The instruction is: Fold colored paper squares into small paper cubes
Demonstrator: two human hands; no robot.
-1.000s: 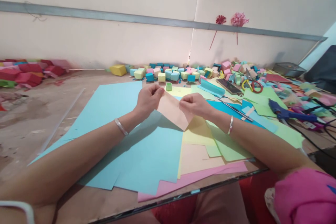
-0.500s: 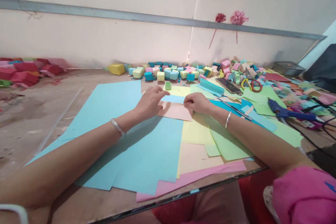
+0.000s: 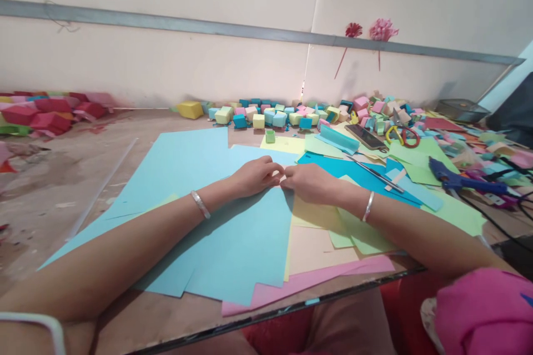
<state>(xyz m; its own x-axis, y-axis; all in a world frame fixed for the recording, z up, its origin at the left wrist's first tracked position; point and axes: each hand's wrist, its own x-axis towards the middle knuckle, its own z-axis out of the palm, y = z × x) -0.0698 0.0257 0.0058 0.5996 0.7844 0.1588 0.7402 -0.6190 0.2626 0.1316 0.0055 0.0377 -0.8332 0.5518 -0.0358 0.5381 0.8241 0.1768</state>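
My left hand point(image 3: 255, 176) and my right hand point(image 3: 308, 182) meet fingertip to fingertip low over the big light blue sheet point(image 3: 233, 233). Both sets of fingers are curled and pinched together. The peach paper piece they hold is almost wholly hidden under them. Each wrist wears a silver bangle. Yellow, green, peach and pink sheets point(image 3: 320, 249) lie fanned out under my right forearm.
Several small coloured paper cubes point(image 3: 270, 116) line the wall. A phone point(image 3: 365, 136), scissors point(image 3: 402, 135), a blue glue gun point(image 3: 452, 180) with its cable and paper scraps lie at the right. Red and pink boxes point(image 3: 37, 116) are piled far left. The table edge point(image 3: 291, 310) runs close to me.
The peach paper was held up, then laid flat on the sheets. My hands have since drawn together over it, pressing it down so that it no longer shows.
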